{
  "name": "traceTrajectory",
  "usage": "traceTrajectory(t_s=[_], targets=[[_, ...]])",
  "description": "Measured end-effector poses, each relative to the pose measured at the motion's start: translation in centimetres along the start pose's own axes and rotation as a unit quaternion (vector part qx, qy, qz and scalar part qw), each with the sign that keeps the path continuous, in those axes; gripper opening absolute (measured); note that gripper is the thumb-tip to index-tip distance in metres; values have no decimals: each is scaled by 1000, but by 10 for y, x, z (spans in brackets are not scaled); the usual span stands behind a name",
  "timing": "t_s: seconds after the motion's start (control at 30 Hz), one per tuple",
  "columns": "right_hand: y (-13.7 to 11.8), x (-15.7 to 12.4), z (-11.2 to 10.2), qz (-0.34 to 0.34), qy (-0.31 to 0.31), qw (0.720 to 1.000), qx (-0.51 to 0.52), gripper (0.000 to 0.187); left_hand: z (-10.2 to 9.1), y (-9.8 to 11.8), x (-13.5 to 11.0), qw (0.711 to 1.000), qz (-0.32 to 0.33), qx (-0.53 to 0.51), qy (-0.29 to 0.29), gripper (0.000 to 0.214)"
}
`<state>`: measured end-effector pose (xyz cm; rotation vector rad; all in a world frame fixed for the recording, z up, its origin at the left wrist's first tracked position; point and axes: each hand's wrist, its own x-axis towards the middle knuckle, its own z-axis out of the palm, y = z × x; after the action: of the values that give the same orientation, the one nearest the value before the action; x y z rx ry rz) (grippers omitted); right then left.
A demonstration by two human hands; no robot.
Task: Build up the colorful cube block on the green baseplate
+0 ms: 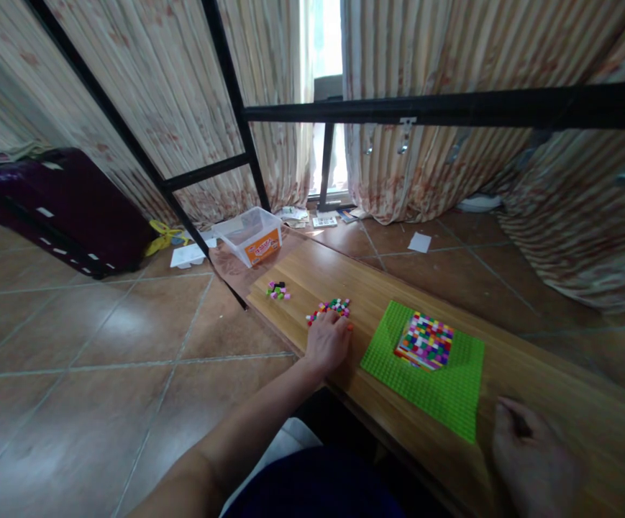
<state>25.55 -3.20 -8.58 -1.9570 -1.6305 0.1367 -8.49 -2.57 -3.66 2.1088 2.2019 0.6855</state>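
Small brick pile (278, 290) centre-left on the wooden table (560, 374). Left hand (328, 339) at centre, fingertips on loose coloured bricks (332, 309); can't tell if it's gripping one. Green baseplate (441, 392) just right, brick block (425, 339) on it. Right hand (531, 450) lower right, half-curled on the wood; contents unclear.

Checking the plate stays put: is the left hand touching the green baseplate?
Apart. The head view shows bare table between the left hand and the baseplate; the hand is by the loose bricks.
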Motion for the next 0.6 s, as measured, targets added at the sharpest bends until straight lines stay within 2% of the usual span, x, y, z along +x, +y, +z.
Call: traceTrajectory(t_s=[0.17,0.4,0.5,0.6], targets=[[0,1,1,-4,3,1000,3,42,8,6,9,997,21,57,-43,13],[-4,0,1,-20,19,999,19,40,11,11,7,995,37,83,-40,17],[-7,-1,1,-23,22,999,22,41,5,23,2,999,33,25,-26,17],[-8,-1,0,-16,20,999,26,41,-1,40,-3,994,35,-100,-3,15]])
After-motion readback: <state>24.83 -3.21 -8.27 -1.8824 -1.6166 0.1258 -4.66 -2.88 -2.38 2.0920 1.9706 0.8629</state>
